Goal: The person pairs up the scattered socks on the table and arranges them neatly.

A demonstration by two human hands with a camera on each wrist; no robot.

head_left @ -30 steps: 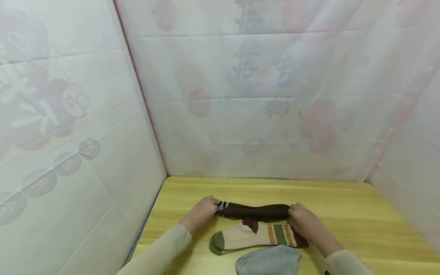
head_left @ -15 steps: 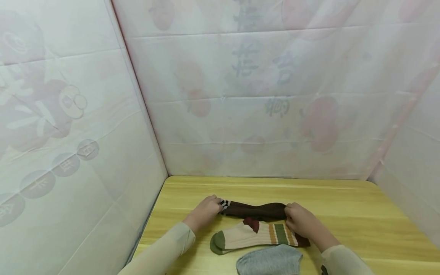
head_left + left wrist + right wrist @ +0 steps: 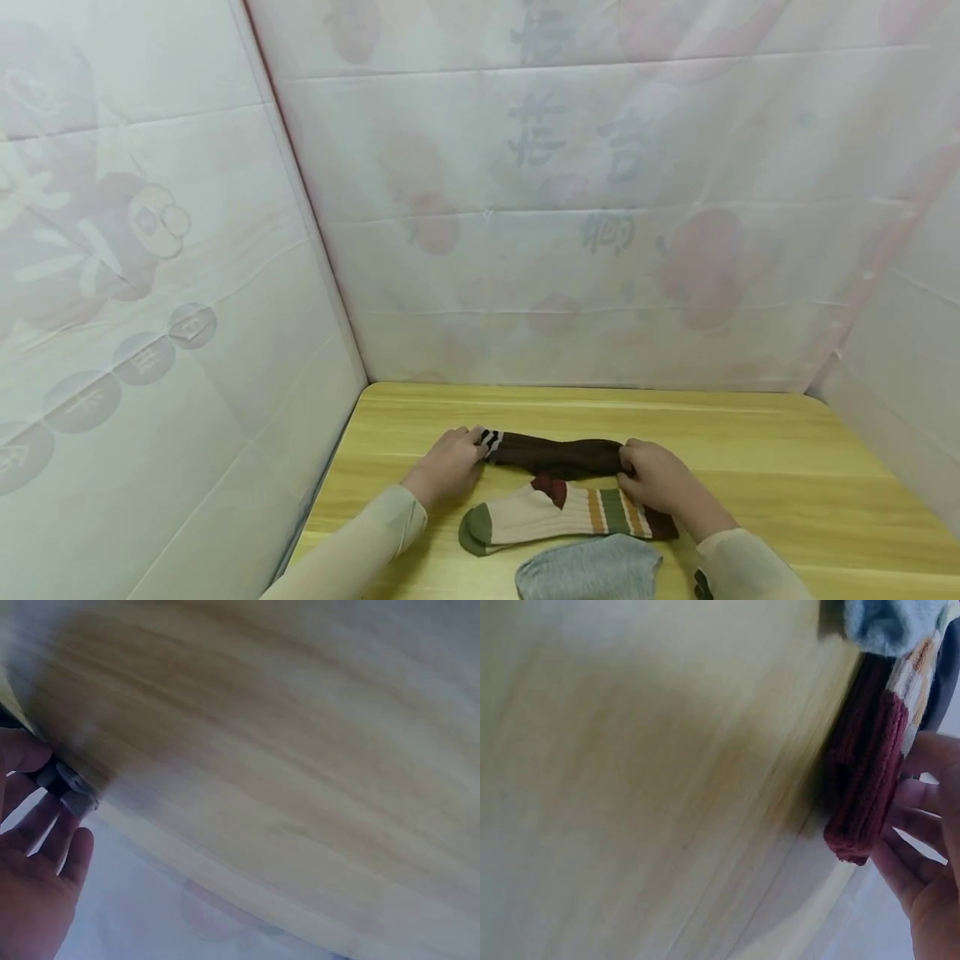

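A dark brown sock (image 3: pixel 558 456) with a black-and-white patterned end stretches sideways between both hands near the back of the table. My left hand (image 3: pixel 450 462) pinches the patterned end; in the left wrist view that end (image 3: pixel 66 786) sits between thumb and fingers. At the other end, my right hand (image 3: pixel 663 479) grips the plain dark part. Just in front lie cream socks (image 3: pixel 536 517) with green toes, orange and green stripes and a maroon cuff (image 3: pixel 870 780). The right hand hovers close by this cuff; whether they touch I cannot tell.
A grey sock (image 3: pixel 592 568) lies nearest me, in front of the cream socks, cut off by the frame's lower edge. The wooden table (image 3: pixel 787 467) is bounded by white printed sheets (image 3: pixel 480 250) at the back and both sides.
My right hand has shifted slightly left, and the left hand slightly right, so the brown sock is less taut and a little raised. The other socks lie as before.
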